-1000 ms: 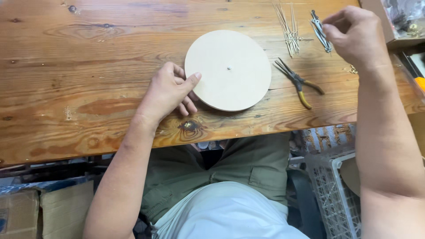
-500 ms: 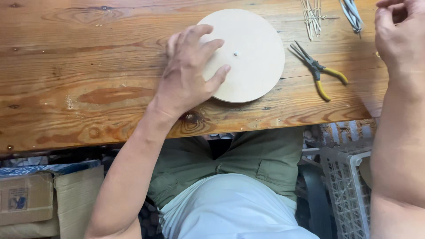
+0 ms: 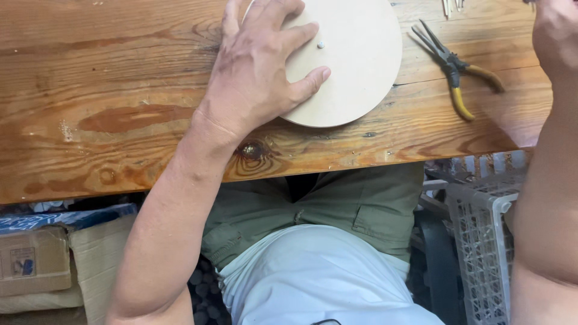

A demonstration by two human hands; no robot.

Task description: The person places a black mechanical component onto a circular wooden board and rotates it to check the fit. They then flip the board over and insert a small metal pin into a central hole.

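Left hand (image 3: 256, 72) flat — on wooden disc (image 3: 355, 66)

1. 2 hands: the left hand (image 3: 259, 66) and the right hand (image 3: 557, 36), the latter partly out of view at the top edge.
2. 1 round wooden disc (image 3: 355, 66).
3. 1 small pin (image 3: 320, 44) at the disc's centre.
4. 1 pair of yellow-handled pliers (image 3: 457, 72).
5. 1 wooden table (image 3: 120, 120).
6. 1 white plastic crate (image 3: 481, 229).
7. 1 cardboard box (image 3: 36, 265).
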